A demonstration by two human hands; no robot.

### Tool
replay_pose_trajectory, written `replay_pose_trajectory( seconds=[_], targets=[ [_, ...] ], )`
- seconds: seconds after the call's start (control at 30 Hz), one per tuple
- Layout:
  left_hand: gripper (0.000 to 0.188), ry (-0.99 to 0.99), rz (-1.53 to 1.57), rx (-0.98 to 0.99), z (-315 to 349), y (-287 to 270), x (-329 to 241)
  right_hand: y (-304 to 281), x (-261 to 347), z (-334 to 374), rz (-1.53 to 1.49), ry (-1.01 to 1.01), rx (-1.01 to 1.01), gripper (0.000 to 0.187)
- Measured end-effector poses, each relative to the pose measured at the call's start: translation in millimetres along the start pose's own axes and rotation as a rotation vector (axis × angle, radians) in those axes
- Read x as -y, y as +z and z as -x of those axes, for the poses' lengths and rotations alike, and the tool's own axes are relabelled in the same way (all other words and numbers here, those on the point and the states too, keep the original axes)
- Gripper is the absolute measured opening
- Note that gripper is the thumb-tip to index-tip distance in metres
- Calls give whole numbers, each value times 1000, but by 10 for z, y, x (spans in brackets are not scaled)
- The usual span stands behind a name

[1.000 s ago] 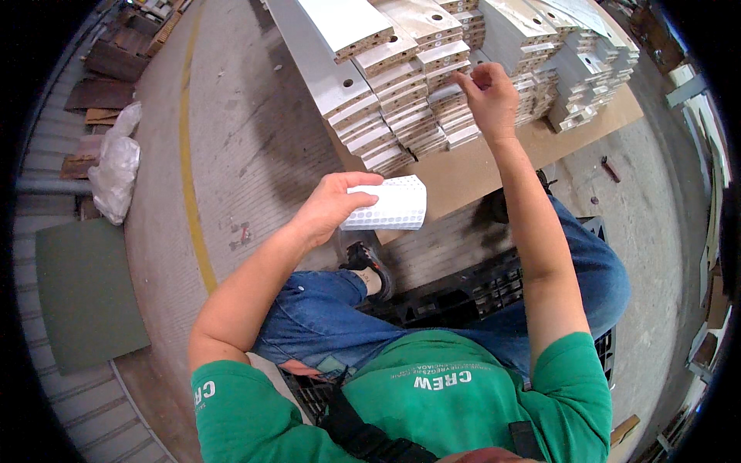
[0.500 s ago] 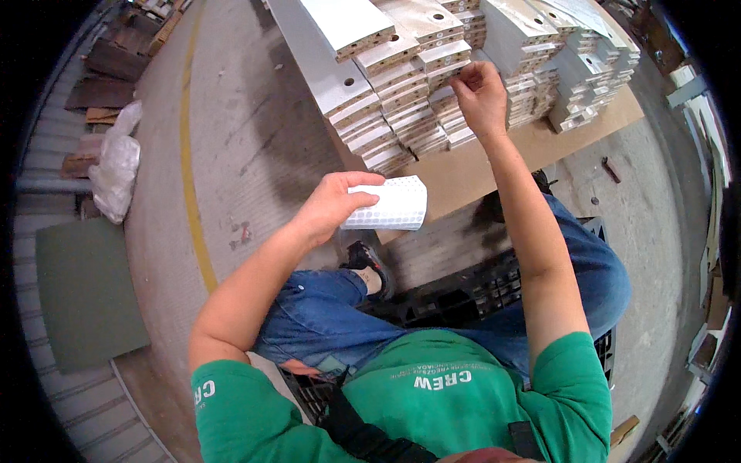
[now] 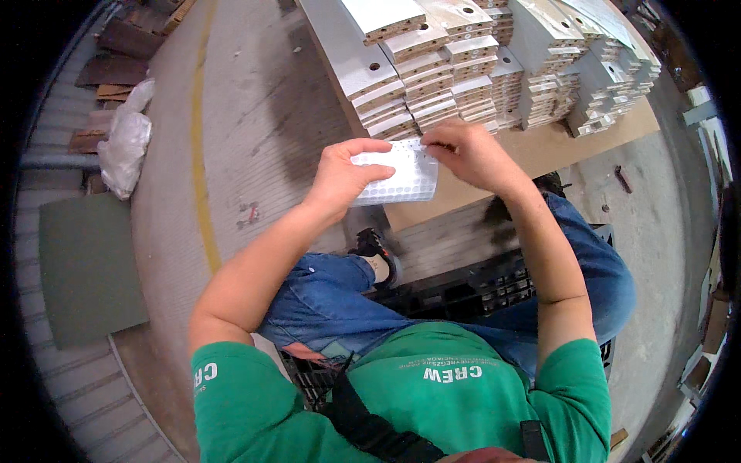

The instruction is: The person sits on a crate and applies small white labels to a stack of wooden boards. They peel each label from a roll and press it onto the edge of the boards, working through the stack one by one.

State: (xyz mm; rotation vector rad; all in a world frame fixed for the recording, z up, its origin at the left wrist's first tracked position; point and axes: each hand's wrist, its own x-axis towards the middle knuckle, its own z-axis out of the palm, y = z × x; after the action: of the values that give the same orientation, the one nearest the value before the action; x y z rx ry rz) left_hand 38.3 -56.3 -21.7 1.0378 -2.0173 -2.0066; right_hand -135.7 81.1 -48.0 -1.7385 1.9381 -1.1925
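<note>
My left hand (image 3: pixel 342 174) holds a curved white sheet of round stickers (image 3: pixel 405 182), its thumb on top and the fingers along the far edge. Rows of small pale dots run across the sheet. At its upper right corner, the fingertips of my right hand (image 3: pixel 472 154) are pinched together on the edge; whether a single dot is between them is too small to tell. Just beyond both hands are stacks of white-faced boards (image 3: pixel 428 86) with brown particle-board ends and drilled holes. Some board ends carry small pale round spots.
The boards stand on a brown sheet-topped surface (image 3: pixel 417 214). Black plastic pallets (image 3: pixel 455 297) lie under and between my legs. To the left are a yellow floor line (image 3: pixel 202 185), a clear plastic bag (image 3: pixel 127 150) and a green panel (image 3: pixel 89 270).
My right hand has come back from the board ends to the sticker sheet and now pinches at its corner. The left hand has risen slightly with the sheet; the view has shifted a little.
</note>
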Motion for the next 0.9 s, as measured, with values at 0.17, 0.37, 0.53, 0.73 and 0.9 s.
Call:
replay_pose_trajectory(
  seconds=[0.17,0.37,0.53,0.73,0.9],
  targets=[
    [32,21,-14,-28,23,0,-7,120,121,7,181,-89,6,13],
    [31,34,-49,-31,27,2,-17,217,214,17,270,-154,-51,13],
    [27,39,-63,-52,18,-11,24,242,215,36,289,-147,-68,15],
    [24,-30,43,-45,-31,-24,72,367,229,94,398,-178,-137,11],
    [24,-22,21,-68,-32,-38,76,380,221,117,323,-145,-106,11]
  ],
)
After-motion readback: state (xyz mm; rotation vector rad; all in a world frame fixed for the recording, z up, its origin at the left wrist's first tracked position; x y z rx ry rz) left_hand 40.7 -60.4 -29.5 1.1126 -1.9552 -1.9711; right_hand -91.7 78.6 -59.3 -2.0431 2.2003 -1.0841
